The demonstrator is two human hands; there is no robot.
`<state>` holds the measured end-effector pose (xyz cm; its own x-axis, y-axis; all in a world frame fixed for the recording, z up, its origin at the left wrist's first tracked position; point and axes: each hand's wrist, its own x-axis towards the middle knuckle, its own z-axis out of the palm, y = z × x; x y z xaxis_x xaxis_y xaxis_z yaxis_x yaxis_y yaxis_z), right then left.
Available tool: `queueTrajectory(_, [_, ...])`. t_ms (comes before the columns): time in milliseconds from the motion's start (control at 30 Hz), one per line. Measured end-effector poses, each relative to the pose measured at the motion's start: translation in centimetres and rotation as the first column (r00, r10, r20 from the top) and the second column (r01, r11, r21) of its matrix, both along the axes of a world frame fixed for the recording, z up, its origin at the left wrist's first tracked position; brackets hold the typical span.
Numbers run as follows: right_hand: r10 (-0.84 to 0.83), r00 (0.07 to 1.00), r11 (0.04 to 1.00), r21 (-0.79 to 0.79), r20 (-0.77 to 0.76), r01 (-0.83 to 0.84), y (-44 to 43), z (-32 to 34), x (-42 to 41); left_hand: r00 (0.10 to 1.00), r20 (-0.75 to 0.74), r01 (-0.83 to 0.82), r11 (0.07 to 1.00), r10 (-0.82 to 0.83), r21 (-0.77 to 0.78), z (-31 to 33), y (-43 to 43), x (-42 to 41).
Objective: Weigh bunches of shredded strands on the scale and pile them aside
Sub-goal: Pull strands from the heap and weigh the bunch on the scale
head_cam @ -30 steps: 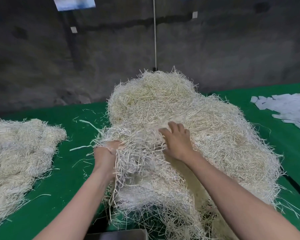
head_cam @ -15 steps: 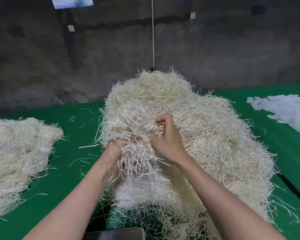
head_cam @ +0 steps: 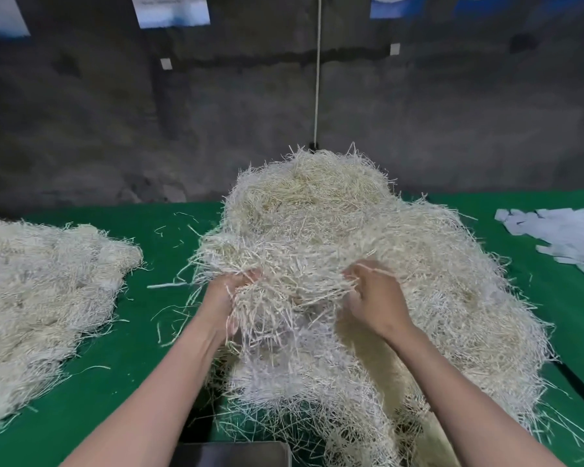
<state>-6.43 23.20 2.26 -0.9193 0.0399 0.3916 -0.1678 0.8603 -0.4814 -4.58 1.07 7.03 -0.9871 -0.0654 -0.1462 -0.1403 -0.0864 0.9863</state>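
Pale strands: big heap [head_cam: 368, 224] at centre; one bunch [head_cam: 284, 281] raised at its near side.
Left hand [head_cam: 225, 298]: grip curled into the bunch.
Right hand [head_cam: 375, 305]: grip pinching the same bunch.
Done: pile [head_cam: 48, 298] aside, left on the green surface [head_cam: 142, 375].
Left: most of the heap, seemingly; the bunch is not yet on the scale [head_cam: 233, 455], which sits at the near edge.

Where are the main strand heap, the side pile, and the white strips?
main strand heap [head_cam: 317, 203], head view, upper crown of the heap.
side pile [head_cam: 41, 281], head view, middle of its top.
white strips [head_cam: 567, 237], head view, centre of the spread.
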Motion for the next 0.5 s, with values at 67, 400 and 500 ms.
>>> queueTrajectory(67, [-0.07,0.953,0.994,-0.105,-0.296,0.041,-1.0,1.5,0.8,1.0,-0.018,0.013,0.998,-0.014,-0.059,0.9,-0.1,0.5])
queueTrajectory(400, [0.075,0.816,0.941,0.23,0.574,-0.248,-1.9,-1.8,-0.8,0.999,-0.033,0.038,0.996,-0.041,-0.084,1.9,-2.3,1.5])
queueTrajectory(500, [0.196,0.844,0.962,0.068,0.499,-0.264,-1.5,-0.3,-0.5,1.0,0.01,-0.023,0.996,0.024,-0.087,1.9,-3.2,1.7])
